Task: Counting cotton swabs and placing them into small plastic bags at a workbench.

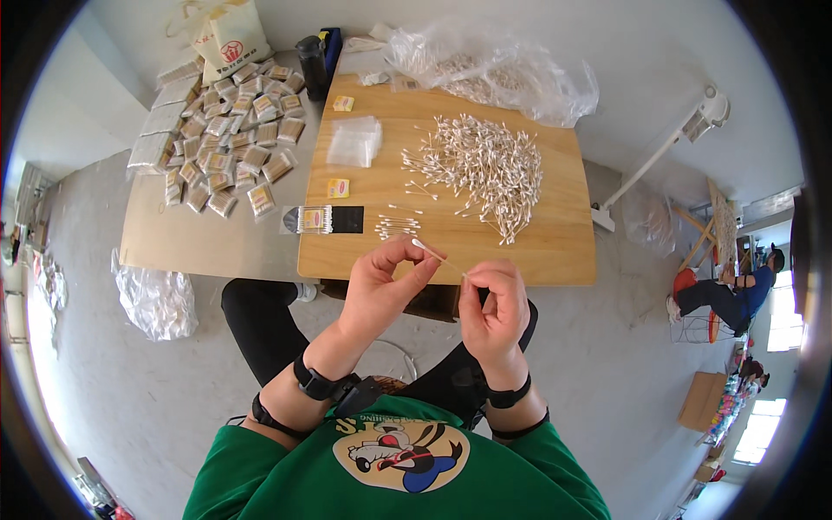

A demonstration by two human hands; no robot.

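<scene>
A single cotton swab slants between my hands above the table's front edge. Its white upper end lies at the fingertips of my left hand, where thumb and forefinger close on it. The lower end is pinched by my right hand, its other fingers curled in. Just beyond my left hand lies a small group of cotton swabs, roughly lined up. A large loose heap of cotton swabs spreads over the wooden board farther back. Left of the small group, a row of swabs with a yellow label rests on a dark strip.
Clear plastic sleeves and small yellow cards lie on the board's left side. Packed swab bags pile up on the left table, near a dark bottle. A plastic bag of swabs sits at the back. Another person sits far right.
</scene>
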